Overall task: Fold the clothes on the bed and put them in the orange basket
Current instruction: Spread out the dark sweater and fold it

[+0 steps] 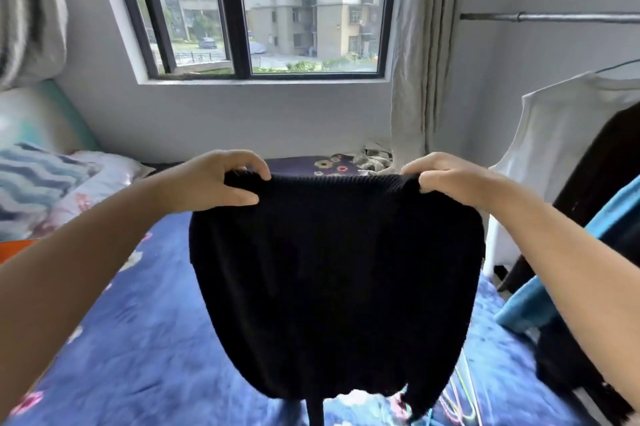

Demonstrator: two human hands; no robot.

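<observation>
Both hands are up, and between them hangs a black knit garment (332, 273), lifted clear above the bed (138, 339). The left hand (221, 183) pinches the top edge at about ten o'clock from the garment's middle, fingers curled over the ribbed band and thumb tucked under it. The right hand (446, 181) clamps the same band at about two o'clock, fingers bunched tight on the corner. The band is pulled nearly straight between the two grips, and its ribbing shows plainly along the top. Below it the cloth is a dark, finely textured knit that bulges wide, then narrows toward six o'clock, where the lower hem is uneven and a strip dangles beneath it. What kind of garment it is, I cannot tell.

The bed has a blue cover with pale floral patches. At nine o'clock, by the frame's left edge, a sliver of the orange basket (15, 249) peeks out beside a zigzag-patterned pillow (31, 179). At three o'clock, white, black and blue clothes hang (554, 134). A window (263, 9) sits at twelve o'clock.
</observation>
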